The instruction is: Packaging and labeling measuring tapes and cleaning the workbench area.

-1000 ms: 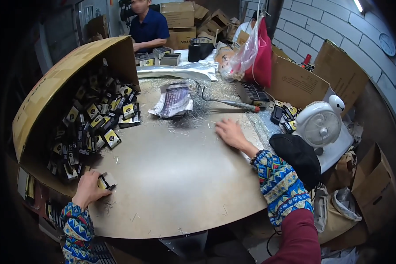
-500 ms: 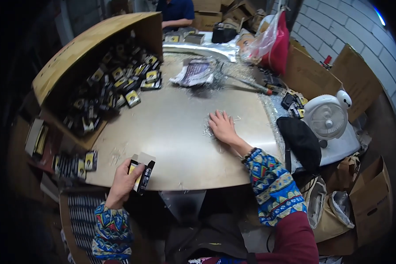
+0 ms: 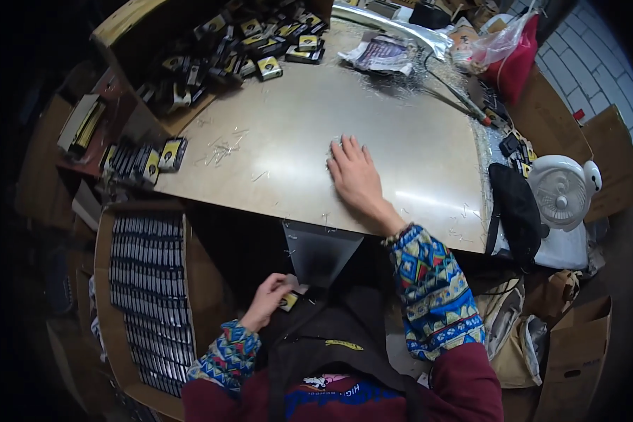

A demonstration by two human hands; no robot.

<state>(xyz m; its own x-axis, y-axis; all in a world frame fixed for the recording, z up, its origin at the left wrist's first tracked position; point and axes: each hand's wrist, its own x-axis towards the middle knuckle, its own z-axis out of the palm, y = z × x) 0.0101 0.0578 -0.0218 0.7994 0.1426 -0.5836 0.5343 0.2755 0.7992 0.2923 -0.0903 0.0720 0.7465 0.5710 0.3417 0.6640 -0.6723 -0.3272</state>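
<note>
Yellow shows on the small box (image 3: 288, 302), pinched in the left hand (image 3: 266, 301), fingers closed, by the dark apron (image 3: 337, 323), pale flap (image 3: 297, 285) showing. Right hand (image 3: 356, 176) lies palm-down on the table (image 3: 281, 119), fingers stretched out, anything beneath hidden. Box-handling is the step, I'd judge; the next move seems to call for a steady pinch.

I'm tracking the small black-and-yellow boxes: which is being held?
The box in the left hand, near the dark apron; it alone is held, while the right hand rests on the table.
</note>
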